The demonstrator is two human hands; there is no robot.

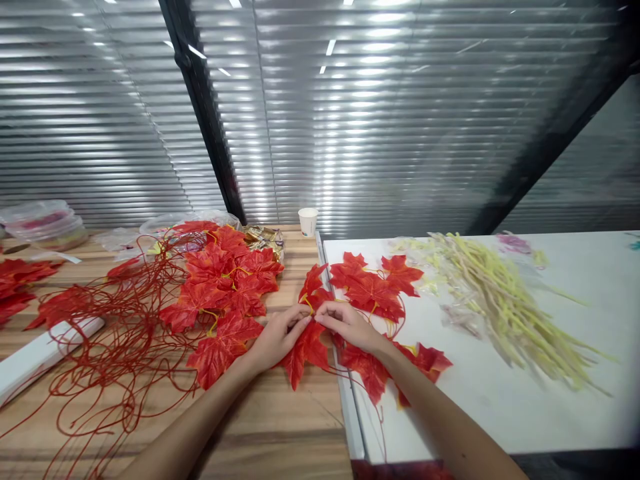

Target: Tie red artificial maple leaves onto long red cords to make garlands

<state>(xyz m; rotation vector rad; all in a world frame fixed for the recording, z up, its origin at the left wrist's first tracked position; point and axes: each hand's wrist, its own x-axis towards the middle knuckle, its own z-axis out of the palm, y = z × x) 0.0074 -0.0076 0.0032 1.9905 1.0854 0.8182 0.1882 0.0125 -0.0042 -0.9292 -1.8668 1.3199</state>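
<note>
My left hand [281,335] and my right hand [350,325] meet at the middle, fingertips pinched together at the yellow stem [309,304] of a red maple leaf. One red leaf [307,350] hangs below the fingers and another [313,283] stands above them. More red leaves [373,291] lie to the right on the white board, some partly under my right forearm. A pile of red leaves [227,280] is left of my left hand. Red cord [120,333] lies in a loose tangle farther left.
Yellow strips [505,300] lie on the white board [565,407] at the right. A paper cup [308,222] stands at the back of the wooden table [295,427]. Clear plastic containers [44,225] and a white box [45,353] are at the left.
</note>
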